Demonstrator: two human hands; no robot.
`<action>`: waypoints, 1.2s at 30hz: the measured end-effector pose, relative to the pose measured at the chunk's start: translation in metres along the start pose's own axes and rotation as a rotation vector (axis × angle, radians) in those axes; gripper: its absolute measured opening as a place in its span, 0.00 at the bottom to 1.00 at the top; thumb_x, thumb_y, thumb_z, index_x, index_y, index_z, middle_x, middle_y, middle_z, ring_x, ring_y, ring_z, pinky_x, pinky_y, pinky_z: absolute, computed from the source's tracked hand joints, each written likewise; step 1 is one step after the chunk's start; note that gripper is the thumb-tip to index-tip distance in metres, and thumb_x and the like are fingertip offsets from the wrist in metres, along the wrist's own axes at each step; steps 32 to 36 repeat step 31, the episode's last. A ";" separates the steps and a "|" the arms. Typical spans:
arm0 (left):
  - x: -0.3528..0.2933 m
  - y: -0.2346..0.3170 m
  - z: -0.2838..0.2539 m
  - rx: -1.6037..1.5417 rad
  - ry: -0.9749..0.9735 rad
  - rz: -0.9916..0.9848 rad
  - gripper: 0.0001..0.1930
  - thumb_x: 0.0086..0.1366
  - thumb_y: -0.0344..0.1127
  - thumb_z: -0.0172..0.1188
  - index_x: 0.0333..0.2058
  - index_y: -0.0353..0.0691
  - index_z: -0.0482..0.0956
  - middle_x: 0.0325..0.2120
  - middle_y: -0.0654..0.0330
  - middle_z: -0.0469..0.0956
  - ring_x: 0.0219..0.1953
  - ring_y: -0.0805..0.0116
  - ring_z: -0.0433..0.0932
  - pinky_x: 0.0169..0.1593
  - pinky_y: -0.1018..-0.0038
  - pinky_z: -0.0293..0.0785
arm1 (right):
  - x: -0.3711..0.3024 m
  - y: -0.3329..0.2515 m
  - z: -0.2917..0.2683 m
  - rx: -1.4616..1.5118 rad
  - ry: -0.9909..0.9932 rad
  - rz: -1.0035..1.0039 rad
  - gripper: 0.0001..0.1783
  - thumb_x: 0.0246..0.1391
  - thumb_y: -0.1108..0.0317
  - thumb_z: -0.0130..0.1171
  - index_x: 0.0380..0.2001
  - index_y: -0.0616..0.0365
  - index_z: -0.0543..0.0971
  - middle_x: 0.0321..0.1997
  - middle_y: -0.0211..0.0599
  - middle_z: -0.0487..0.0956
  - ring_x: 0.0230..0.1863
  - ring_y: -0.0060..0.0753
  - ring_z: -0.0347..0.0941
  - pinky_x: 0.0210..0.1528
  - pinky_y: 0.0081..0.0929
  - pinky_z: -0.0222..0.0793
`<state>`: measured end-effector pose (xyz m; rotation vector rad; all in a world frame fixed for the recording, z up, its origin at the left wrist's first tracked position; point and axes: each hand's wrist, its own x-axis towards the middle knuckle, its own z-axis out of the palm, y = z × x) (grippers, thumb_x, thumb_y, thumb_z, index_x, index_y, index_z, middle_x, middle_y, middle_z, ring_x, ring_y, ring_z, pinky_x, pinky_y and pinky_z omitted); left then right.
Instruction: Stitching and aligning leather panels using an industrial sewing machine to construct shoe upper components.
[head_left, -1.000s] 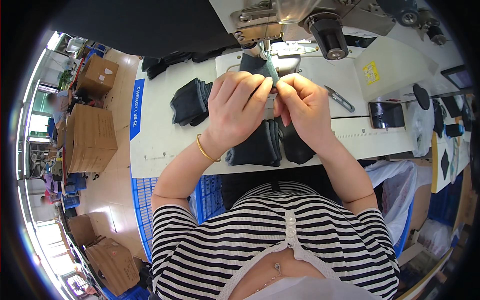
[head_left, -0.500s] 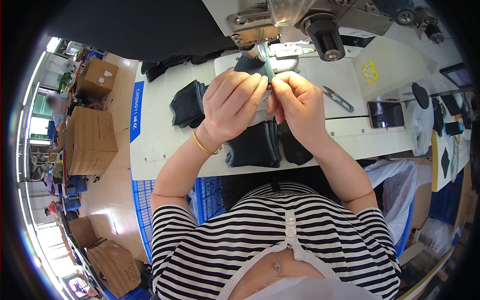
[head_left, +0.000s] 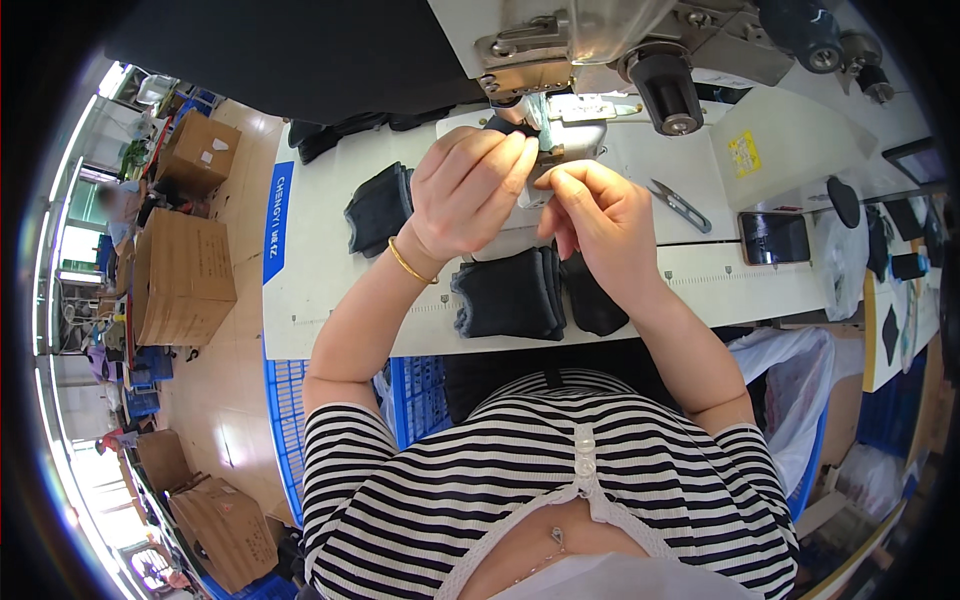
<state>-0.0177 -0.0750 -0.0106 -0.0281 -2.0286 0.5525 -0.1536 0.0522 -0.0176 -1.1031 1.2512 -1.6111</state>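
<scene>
At the sewing machine [head_left: 527, 78], my left hand [head_left: 468, 195] is closed, its fingertips pinching the edge of a dark fabric piece [head_left: 512, 127]. Most of that piece is hidden by the hand and the machine. A pale green strip shows beside it under the machine head. My right hand [head_left: 600, 225] is just to the right, with thumb and forefinger pressed together a little below the strip; what is between them, if anything, is too small to tell. Below my hands lie a stack of folded dark fabric pieces [head_left: 508, 295] and another dark piece [head_left: 596, 302].
Another dark stack [head_left: 378, 210] lies left of my left hand. Thread snips [head_left: 682, 206] and a phone [head_left: 775, 238] rest at the right of the white table [head_left: 390, 320]. A blue basket [head_left: 418, 400] stands beneath the front edge. Cardboard boxes [head_left: 187, 277] stand on the floor at left.
My right hand has come away from the left, down and slightly right, so a gap shows between their fingertips. The left hand stays near the machine. The whole view has shifted slightly.
</scene>
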 end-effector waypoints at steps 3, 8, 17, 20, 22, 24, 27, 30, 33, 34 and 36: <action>-0.001 -0.004 0.004 0.036 0.009 0.054 0.19 0.38 0.30 0.60 0.34 0.31 0.83 0.34 0.59 0.79 0.35 0.64 0.78 0.40 0.69 0.77 | -0.001 0.000 -0.001 0.002 -0.013 0.012 0.11 0.63 0.68 0.50 0.33 0.63 0.79 0.18 0.31 0.77 0.14 0.13 0.67 0.17 0.14 0.61; -0.004 -0.008 0.011 0.025 0.049 0.040 0.19 0.39 0.28 0.61 0.35 0.32 0.83 0.34 0.60 0.78 0.36 0.64 0.78 0.40 0.69 0.77 | -0.002 0.002 -0.001 -0.013 -0.015 0.004 0.12 0.64 0.68 0.50 0.33 0.63 0.79 0.18 0.31 0.77 0.14 0.13 0.67 0.17 0.14 0.60; -0.005 -0.012 0.019 0.023 0.080 -0.017 0.17 0.39 0.28 0.63 0.33 0.34 0.83 0.33 0.60 0.79 0.36 0.63 0.78 0.40 0.68 0.77 | -0.005 0.005 -0.001 -0.010 -0.031 0.010 0.12 0.64 0.68 0.50 0.32 0.64 0.79 0.18 0.30 0.78 0.15 0.13 0.67 0.18 0.14 0.60; -0.004 -0.012 0.021 0.020 0.102 -0.035 0.15 0.40 0.28 0.63 0.32 0.35 0.83 0.33 0.61 0.79 0.37 0.64 0.78 0.40 0.68 0.77 | -0.005 0.006 -0.001 -0.022 -0.046 0.023 0.12 0.64 0.68 0.50 0.32 0.64 0.79 0.18 0.30 0.78 0.15 0.12 0.67 0.18 0.13 0.61; -0.004 -0.012 0.022 0.017 0.103 -0.039 0.15 0.40 0.28 0.63 0.32 0.35 0.83 0.33 0.61 0.79 0.37 0.64 0.78 0.40 0.68 0.77 | -0.006 0.007 0.000 -0.034 -0.054 0.028 0.12 0.64 0.69 0.51 0.32 0.63 0.79 0.18 0.30 0.78 0.15 0.12 0.67 0.18 0.13 0.61; -0.003 -0.012 0.023 0.012 0.108 -0.044 0.15 0.40 0.27 0.64 0.32 0.36 0.83 0.33 0.61 0.79 0.37 0.64 0.78 0.40 0.68 0.77 | -0.006 0.008 0.002 -0.021 -0.062 0.035 0.12 0.64 0.68 0.51 0.32 0.63 0.79 0.18 0.30 0.78 0.15 0.12 0.68 0.18 0.13 0.61; -0.003 -0.011 0.023 0.016 0.116 -0.050 0.15 0.40 0.27 0.64 0.32 0.36 0.83 0.33 0.62 0.79 0.37 0.65 0.78 0.40 0.69 0.77 | -0.007 0.010 0.002 -0.023 -0.074 0.038 0.11 0.64 0.68 0.51 0.32 0.63 0.79 0.18 0.31 0.78 0.15 0.13 0.68 0.18 0.14 0.61; -0.003 -0.011 0.022 0.002 0.104 -0.063 0.15 0.40 0.26 0.65 0.32 0.36 0.83 0.33 0.62 0.79 0.37 0.64 0.78 0.41 0.68 0.77 | -0.006 0.012 0.003 -0.034 -0.088 0.051 0.11 0.64 0.68 0.51 0.32 0.63 0.79 0.18 0.31 0.78 0.15 0.13 0.68 0.18 0.14 0.61; -0.003 -0.011 0.022 -0.002 0.103 -0.062 0.15 0.40 0.26 0.65 0.32 0.37 0.83 0.33 0.62 0.79 0.38 0.64 0.78 0.41 0.68 0.78 | -0.006 0.012 0.003 -0.042 -0.093 0.058 0.11 0.64 0.67 0.52 0.33 0.62 0.79 0.18 0.32 0.78 0.15 0.13 0.68 0.18 0.14 0.61; -0.003 -0.011 0.022 -0.002 0.103 -0.062 0.15 0.40 0.26 0.65 0.32 0.37 0.83 0.33 0.62 0.79 0.38 0.64 0.78 0.41 0.68 0.78 | -0.006 0.012 0.003 -0.042 -0.093 0.058 0.11 0.64 0.67 0.52 0.33 0.62 0.79 0.18 0.32 0.78 0.15 0.13 0.68 0.18 0.14 0.61; -0.003 -0.011 0.022 -0.002 0.103 -0.062 0.15 0.40 0.26 0.65 0.32 0.37 0.83 0.33 0.62 0.79 0.38 0.64 0.78 0.41 0.68 0.78 | -0.006 0.012 0.003 -0.042 -0.093 0.058 0.11 0.64 0.67 0.52 0.33 0.62 0.79 0.18 0.32 0.78 0.15 0.13 0.68 0.18 0.14 0.61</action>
